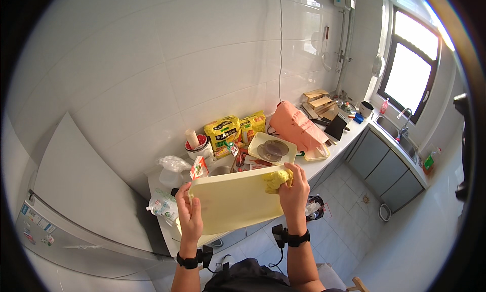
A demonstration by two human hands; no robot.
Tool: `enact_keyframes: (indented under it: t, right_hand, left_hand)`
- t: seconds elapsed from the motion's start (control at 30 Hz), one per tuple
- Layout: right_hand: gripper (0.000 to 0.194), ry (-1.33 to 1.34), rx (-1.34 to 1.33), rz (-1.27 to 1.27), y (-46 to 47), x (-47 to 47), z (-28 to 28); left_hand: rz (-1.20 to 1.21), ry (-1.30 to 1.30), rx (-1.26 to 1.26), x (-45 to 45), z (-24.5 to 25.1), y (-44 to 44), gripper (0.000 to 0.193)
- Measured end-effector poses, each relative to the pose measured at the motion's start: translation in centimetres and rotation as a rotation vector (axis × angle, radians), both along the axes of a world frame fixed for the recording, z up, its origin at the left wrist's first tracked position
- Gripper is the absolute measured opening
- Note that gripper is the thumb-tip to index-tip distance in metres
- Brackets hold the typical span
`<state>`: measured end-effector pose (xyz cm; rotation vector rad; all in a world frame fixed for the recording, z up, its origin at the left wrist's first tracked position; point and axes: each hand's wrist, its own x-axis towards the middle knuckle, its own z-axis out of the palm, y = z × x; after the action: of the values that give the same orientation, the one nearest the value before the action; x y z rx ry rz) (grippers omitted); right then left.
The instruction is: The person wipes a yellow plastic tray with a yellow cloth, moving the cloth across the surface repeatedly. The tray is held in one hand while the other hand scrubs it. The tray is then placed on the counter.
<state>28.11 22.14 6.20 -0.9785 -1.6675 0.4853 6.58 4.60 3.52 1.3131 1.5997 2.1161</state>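
Note:
A pale yellow rectangular tray is held tilted up in front of my body, over the counter's front edge. My left hand grips its left side, with the thumb on the face towards me and the fingers behind. My right hand is at the upper right corner. Bunched in it is a yellow cloth, which lies against the tray's face. Behind the tray, a similar tray carries brownish translucent lids. The raised tray hides part of the counter.
Yellow food packages, a red-and-white carton and a white pouch crowd the counter. An orange bag stands further right, before a sink. A refrigerator is at left. On the floor sits a waste bin.

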Motion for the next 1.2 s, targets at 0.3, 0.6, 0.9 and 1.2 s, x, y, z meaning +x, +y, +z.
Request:
enact_keyframes:
  t: [0.3,0.6,0.9,1.2]
  right_hand:
    - [0.052,-0.021,0.076,0.072,-0.4,-0.1,0.7]
    - [0.053,-0.102,0.090,0.073,-0.5,-0.7,0.8]
    - [0.055,-0.146,0.122,0.169,-2.1,-2.1,0.5]
    - [0.056,-0.187,0.142,0.155,-2.7,-2.7,-0.2]
  left_hand:
    - [0.167,0.061,-0.167,-0.6,0.0,0.1,0.032]
    - [0.262,0.591,-0.459,-0.4,2.5,0.2,0.032]
    - [0.182,0.715,-0.582,1.5,2.9,1.9,0.036]
    - [0.133,0.707,-0.511,1.6,1.1,2.7,0.034]
